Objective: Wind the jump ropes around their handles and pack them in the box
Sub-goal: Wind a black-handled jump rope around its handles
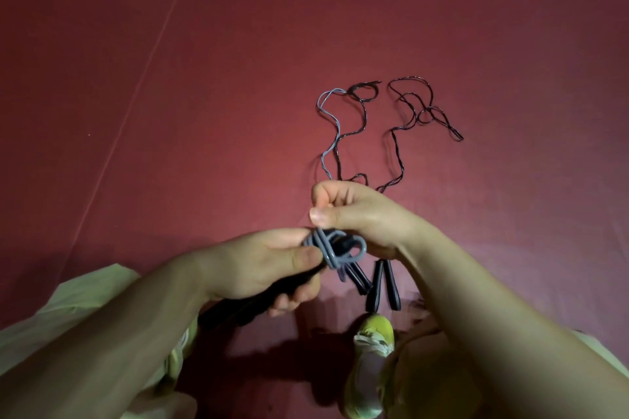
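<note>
My left hand (272, 269) grips a pair of black handles (238, 309) with grey rope (326, 248) coiled round their top end. Just above the coil, my right hand (354, 214) pinches the grey rope between thumb and fingers. The loose part of the grey rope (328, 133) trails away over the red floor. Two black jump ropes lie there too: one (360, 112) runs beside the grey rope, the other (415, 112) sprawls to the right. Their black handles (383, 286) lie under my right wrist. No box is in view.
The red floor mat (238, 78) fills the view, with a thin seam line (136, 95) running diagonally at the left. My shoes, yellow-green and white, (371, 367) and pale trouser legs (85, 309) are at the bottom edge.
</note>
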### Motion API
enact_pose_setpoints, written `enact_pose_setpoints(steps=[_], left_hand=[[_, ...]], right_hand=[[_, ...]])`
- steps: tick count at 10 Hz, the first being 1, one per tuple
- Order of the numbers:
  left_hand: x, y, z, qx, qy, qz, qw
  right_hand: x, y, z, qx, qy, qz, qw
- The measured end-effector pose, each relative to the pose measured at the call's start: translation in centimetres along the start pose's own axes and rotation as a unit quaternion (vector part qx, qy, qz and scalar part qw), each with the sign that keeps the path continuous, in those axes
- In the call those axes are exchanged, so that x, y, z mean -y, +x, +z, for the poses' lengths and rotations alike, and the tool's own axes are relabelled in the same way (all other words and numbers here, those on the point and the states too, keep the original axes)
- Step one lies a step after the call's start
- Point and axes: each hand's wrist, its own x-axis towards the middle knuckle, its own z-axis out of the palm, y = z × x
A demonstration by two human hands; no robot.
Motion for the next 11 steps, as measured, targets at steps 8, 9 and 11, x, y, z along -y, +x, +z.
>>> enact_pose_setpoints(steps=[8, 9, 11], left_hand=[[-1.0, -0.1, -1.7, -0.126, -0.177, -0.07, 0.974], [-1.1, -0.2, -1.8, -0.11, -0.178, -0.093, 0.973], [-1.2, -0.7, -2.2, -0.091, -0.164, -0.098, 0.977]], right_hand=[[-0.4, 0.6, -0.8, -0.238, -0.12, -0.027, 0.963], [-0.7, 0.5, -0.9, -0.216, -0.095, -0.013, 0.972], [-0.7, 0.4, -0.7, -0.128, -0.113, 0.013, 0.985]])
